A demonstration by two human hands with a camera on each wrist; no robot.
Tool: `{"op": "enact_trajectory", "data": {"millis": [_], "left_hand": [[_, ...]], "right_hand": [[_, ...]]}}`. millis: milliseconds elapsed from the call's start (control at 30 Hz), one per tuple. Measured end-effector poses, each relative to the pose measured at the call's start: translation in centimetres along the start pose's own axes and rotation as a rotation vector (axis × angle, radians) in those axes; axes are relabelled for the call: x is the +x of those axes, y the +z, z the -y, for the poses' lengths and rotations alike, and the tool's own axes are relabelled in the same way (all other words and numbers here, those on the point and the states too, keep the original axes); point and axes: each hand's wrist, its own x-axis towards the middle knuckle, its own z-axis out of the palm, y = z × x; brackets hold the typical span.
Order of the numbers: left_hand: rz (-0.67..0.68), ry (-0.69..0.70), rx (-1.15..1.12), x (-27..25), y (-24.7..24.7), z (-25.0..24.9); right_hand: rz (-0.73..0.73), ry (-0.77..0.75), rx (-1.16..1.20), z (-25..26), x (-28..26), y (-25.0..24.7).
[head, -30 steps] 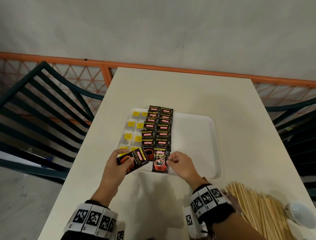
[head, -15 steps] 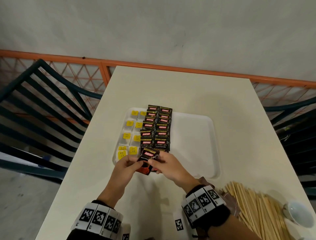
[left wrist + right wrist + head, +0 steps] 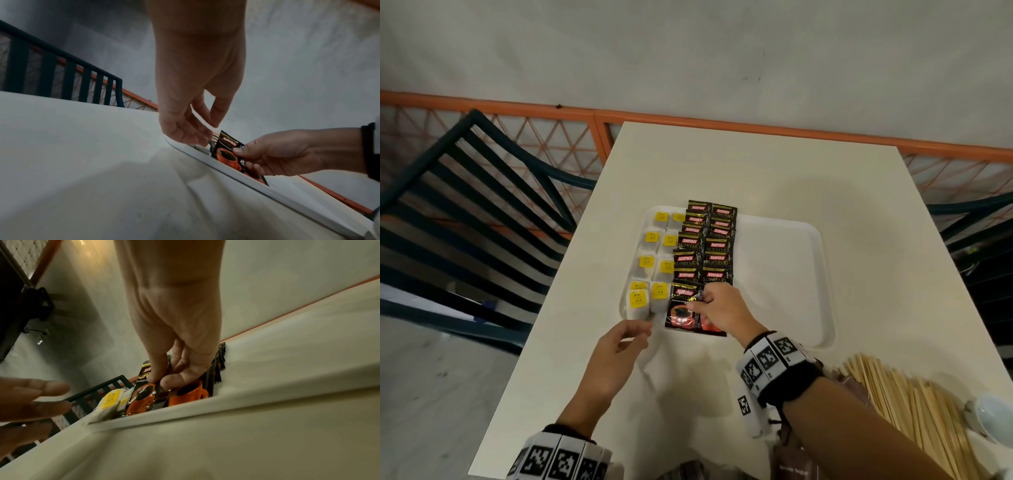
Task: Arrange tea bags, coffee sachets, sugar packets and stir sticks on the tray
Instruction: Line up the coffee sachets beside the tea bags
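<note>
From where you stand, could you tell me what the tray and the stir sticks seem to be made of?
The tray looks like white moulded plastic: smooth, matte, with rounded corners and a raised rim. The stir sticks look like bare wood or bamboo: pale tan, thin, unvarnished.

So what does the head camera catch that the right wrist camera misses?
Only the head view shows the stir sticks on the table, the full rows of tea bags and the tray's bare right half. Only the right wrist view shows the right hand's fingertips pinching the coffee sachet. Both show the left hand open nearby.
</note>
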Motion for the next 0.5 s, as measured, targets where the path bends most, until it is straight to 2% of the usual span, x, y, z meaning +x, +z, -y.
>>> {"op": "enact_trajectory", "data": {"millis": [233, 400, 500], "left_hand": [[0.032, 0.03, 0.044, 0.0, 0.6, 0.5], [0.063, 0.087, 0.141, 0.1, 1.6, 0.1], [0.132, 0.166, 0.247, -0.2, 2.7, -0.4]], "right_hand": [[-0.139, -0.011, -0.075, 0.3, -0.3, 0.3], [-0.17, -0.032, -0.114, 1.2, -1.6, -0.6], [-0.169, -0.084, -0.104, 0.8, -3.6, -2.5]]}}
